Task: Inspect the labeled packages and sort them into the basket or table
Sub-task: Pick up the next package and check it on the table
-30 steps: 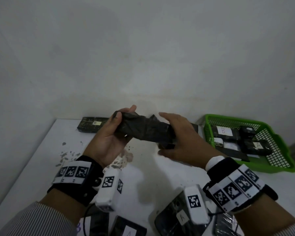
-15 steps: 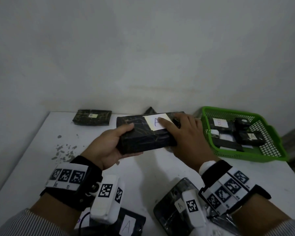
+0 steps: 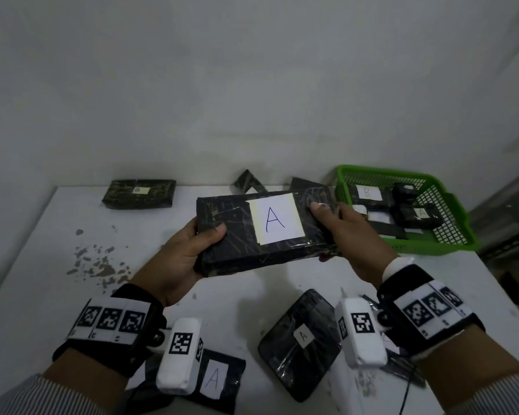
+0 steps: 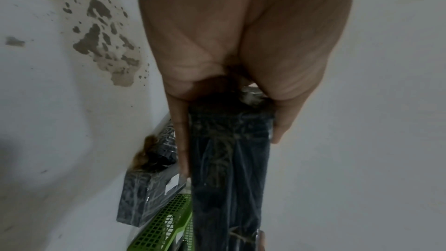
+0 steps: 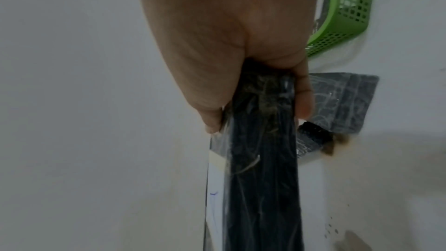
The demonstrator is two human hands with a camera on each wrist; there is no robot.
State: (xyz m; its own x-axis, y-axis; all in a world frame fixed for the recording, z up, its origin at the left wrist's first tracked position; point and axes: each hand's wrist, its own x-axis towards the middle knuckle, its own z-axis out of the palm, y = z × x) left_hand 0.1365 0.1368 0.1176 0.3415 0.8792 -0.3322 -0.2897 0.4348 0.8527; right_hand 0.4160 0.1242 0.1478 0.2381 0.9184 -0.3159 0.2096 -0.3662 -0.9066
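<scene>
Left hand point(image 3: 180, 259) and right hand point(image 3: 351, 235) clasp opposite ends of the flat black plastic-wrapped A-labelled package point(image 3: 264, 232), its long axis crosswise, the green mesh basket point(image 3: 450, 202) nearer the right hand.

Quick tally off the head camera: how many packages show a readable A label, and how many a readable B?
A labels: 4 (held package, front flat package, rounded package, basket A package in the green basket)
B labels: 2 (far-left package, basket B package)
Total readable: 6; the other packages' labels are hidden or blurred.
</scene>
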